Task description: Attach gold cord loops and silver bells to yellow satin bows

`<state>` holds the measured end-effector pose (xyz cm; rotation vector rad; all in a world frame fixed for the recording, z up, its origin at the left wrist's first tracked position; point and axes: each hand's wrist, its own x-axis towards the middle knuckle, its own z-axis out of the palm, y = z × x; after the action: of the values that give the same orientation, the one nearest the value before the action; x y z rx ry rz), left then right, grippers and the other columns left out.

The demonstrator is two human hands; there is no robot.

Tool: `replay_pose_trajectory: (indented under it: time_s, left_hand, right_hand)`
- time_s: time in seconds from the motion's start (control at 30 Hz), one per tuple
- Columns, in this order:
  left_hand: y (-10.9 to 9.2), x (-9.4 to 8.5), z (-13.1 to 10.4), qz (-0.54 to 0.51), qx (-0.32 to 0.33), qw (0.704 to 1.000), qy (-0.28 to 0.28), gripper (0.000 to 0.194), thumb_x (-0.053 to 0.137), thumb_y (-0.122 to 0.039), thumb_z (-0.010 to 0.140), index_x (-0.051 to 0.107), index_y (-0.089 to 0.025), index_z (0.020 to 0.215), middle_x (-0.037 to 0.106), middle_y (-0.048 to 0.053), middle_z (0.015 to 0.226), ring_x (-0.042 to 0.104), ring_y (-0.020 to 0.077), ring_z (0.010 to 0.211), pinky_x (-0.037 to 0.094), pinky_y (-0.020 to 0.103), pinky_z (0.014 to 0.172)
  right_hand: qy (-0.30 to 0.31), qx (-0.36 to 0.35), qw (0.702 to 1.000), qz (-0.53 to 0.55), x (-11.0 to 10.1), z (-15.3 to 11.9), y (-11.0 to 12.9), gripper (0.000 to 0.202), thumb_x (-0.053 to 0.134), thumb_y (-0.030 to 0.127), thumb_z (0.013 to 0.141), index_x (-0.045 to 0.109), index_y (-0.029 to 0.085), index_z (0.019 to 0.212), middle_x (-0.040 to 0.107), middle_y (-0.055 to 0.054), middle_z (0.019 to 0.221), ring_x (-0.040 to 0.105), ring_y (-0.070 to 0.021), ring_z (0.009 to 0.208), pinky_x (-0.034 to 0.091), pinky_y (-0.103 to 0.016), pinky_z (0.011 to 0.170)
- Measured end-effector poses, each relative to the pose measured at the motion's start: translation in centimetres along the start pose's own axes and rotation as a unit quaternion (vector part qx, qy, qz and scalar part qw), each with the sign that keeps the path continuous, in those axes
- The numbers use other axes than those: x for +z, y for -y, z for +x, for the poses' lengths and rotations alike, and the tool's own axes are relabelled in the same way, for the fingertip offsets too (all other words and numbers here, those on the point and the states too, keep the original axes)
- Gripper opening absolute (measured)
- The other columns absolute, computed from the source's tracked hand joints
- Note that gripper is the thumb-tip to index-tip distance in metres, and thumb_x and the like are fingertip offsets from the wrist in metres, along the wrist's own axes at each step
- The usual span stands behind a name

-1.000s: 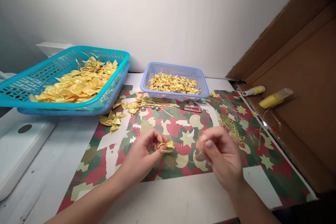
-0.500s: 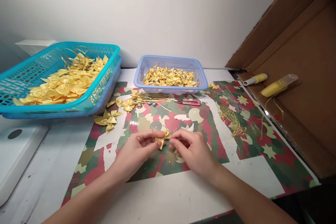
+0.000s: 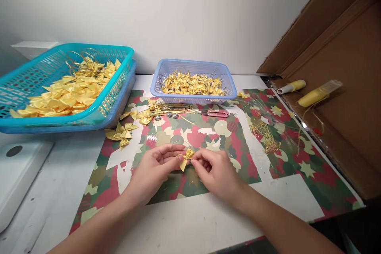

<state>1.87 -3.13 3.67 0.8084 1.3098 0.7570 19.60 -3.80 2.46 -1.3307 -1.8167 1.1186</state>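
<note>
Between my two hands is a yellow ribbon bow (image 3: 187, 158) with a thin gold cord loop (image 3: 182, 143) rising from it. My left hand (image 3: 162, 162) pinches the bow's left side between thumb and fingers. On the bow's right side, my right hand (image 3: 216, 168) is closed, thumb against forefinger, beside a small dark or silvery bit at the bow's middle that is too small to make out. Loose yellow bows (image 3: 122, 134), small silver bells (image 3: 169, 115) and a bundle of gold cords (image 3: 175, 108) lie beyond my hands.
A turquoise basket (image 3: 116, 87) heaped with yellow bows stands left, stacked on a blue one. A lilac basket (image 3: 196, 99) of bows with loops sits at the back. Pink thread snips (image 3: 218, 114) lie before it. Yellow thread spools (image 3: 315, 94) rest by the cardboard (image 3: 333, 47) at right.
The bow has turned to show more of its front, and my right fingers have come up against its right side. My left fingers have opened out slightly behind it.
</note>
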Motion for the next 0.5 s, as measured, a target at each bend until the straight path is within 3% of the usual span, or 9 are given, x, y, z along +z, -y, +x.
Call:
replay_pose_trajectory:
  time_s: [0.2, 0.5]
  left_hand:
    - [0.02, 0.1, 0.03, -0.021, 0.006, 1.0, 0.002, 0.044, 0.08, -0.041, 0.068, 0.065, -0.016, 0.101, 0.076, 0.008, 0.096, 0.07, 0.0205, 0.092, 0.054, 0.022, 0.072]
    - [0.06, 0.38, 0.03, -0.011, 0.029, 0.999, -0.019, 0.045, 0.082, -0.041, 0.065, 0.066, -0.015, 0.098, 0.076, 0.007, 0.088, 0.071, 0.0216, 0.089, 0.057, 0.024, 0.073]
  right_hand:
    - [0.0, 0.002, 1.0, -0.012, 0.04, -0.01, -0.05, 0.014, 0.052, 0.013, 0.083, 0.061, 0.017, 0.073, 0.054, 0.004, 0.056, 0.046, -0.0076, 0.05, 0.033, -0.019, 0.047]
    - [-0.019, -0.001, 0.999, -0.036, 0.26, -0.04, 0.0, 0.014, 0.052, 0.012, 0.08, 0.061, 0.017, 0.071, 0.054, 0.004, 0.055, 0.045, -0.0074, 0.048, 0.032, -0.019, 0.048]
